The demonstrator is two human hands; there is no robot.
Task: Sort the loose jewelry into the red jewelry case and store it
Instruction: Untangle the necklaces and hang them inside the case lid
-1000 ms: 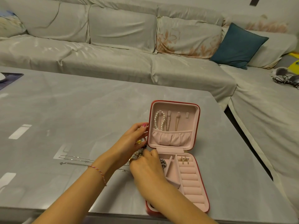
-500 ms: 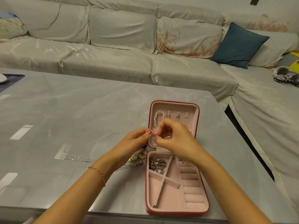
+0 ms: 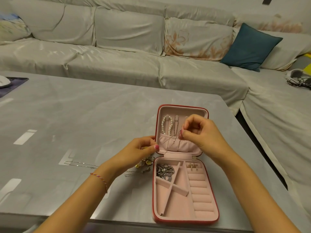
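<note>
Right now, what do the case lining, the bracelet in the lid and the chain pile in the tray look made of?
Case lining: pink, matte, likely velvet or microsuede; no glare, soft gathered pocket.
Bracelet: round white glossy beads, pearl or imitation.
Chain pile: silver-toned metal links, bright glints.

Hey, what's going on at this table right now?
A person is sorting jewelry into an open red jewelry case. The right hand pinches a thin chain at the lid's hooks, beside a hung pearl strand, while the left hand holds its other end. More pieces lie on the table.
</note>
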